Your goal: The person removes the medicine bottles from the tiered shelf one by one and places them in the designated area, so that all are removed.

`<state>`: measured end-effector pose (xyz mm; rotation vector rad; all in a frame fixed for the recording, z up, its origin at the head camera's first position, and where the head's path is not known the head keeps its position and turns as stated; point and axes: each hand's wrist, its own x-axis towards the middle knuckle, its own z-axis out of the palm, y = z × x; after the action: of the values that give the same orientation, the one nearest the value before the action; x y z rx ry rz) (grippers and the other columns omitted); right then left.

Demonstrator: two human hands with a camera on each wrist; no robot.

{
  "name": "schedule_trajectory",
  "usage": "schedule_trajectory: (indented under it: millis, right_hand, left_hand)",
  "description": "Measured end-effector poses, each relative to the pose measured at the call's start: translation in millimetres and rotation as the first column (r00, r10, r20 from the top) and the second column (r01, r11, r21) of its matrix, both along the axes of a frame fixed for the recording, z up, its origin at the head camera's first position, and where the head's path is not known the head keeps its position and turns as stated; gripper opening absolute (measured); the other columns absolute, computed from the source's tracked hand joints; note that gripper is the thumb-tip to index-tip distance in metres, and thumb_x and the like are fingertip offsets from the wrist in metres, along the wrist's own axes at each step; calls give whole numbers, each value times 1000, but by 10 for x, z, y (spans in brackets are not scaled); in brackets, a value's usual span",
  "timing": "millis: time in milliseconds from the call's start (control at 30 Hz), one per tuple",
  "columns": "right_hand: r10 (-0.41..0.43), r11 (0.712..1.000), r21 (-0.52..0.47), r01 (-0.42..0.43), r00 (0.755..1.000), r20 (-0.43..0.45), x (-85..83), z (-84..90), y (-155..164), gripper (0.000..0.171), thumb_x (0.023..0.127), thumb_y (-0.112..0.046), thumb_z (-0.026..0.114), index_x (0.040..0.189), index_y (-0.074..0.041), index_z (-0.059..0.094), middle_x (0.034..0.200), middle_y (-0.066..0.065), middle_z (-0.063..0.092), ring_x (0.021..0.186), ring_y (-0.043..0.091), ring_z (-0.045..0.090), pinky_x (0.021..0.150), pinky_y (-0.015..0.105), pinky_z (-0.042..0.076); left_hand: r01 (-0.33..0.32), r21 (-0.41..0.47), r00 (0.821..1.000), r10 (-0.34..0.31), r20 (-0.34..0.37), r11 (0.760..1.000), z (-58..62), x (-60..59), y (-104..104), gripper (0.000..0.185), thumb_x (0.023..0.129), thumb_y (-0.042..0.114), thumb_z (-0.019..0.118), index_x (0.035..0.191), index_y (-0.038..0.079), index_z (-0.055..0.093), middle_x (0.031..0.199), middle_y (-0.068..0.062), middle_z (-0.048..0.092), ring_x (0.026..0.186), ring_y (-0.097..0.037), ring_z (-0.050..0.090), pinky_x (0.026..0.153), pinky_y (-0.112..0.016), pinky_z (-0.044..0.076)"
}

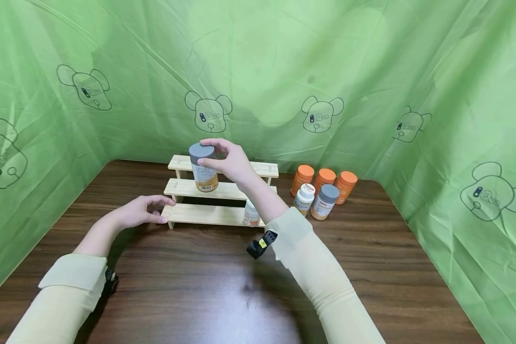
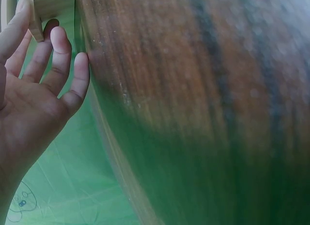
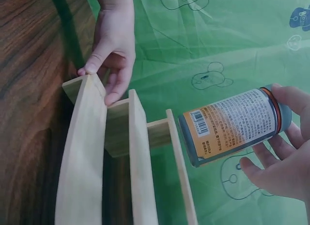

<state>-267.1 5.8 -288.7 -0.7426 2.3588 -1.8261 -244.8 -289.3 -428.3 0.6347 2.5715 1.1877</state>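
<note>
Grey-capped bottle [image 1: 203, 168], with an orange and white label, is seen in the head view upright at the left part of the stepped wooden rack [image 1: 206, 214], its base at the middle step. The right hand [image 1: 228, 161] holds it by the cap, fingers curled round the grey rim. The left hand [image 1: 142, 211] rests at the left end of the lowest step, its fingers lightly bent and touching the wood, holding nothing. A small white bottle [image 1: 251, 215] stands on the lowest step, partly hidden behind the right forearm. To the right of the rack, on the dark wooden worktop [image 1: 198, 286], stand three orange bottles [image 1: 324, 180] in a row, and just in front of them a white-capped bottle [image 1: 304, 198] and a second grey-capped one [image 1: 325, 201]. Green cloth [image 1: 370, 71] printed with bear outlines encloses the scene.

Left wrist view: the left hand [image 2: 34, 89] shows its palm with fingers nearly straight and spread; the fingertips [image 2: 58, 38] meet a pale wooden edge of the rack [image 2: 48, 5], beside the blurred worktop [image 2: 203, 109].

Right wrist view: the bottle [image 3: 232, 126] is held by the right hand [image 3: 281, 162], its grip closed on the capped end, with the base next to the edge of a rack step [image 3: 179, 172]. Whether the base rests on wood cannot be told here. Beyond, the left hand [image 3: 114, 46] touches the far end of the rack, thumb on one board.
</note>
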Motion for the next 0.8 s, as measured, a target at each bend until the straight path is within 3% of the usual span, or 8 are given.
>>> schedule_trajectory:
  millis: [800]
  right_hand:
    - [71,997,-40,-73,996,-46,221,442,392,43,80,-18,76,121,-20,63,118,-6,64,112,9,55,96,36,42]
  left_hand:
    - [5,-15,1000,-5,-8,1000,4,1,-7,50,80,20,75,125,11,55,119,-16,60,85,-17,61,73,-26,47]
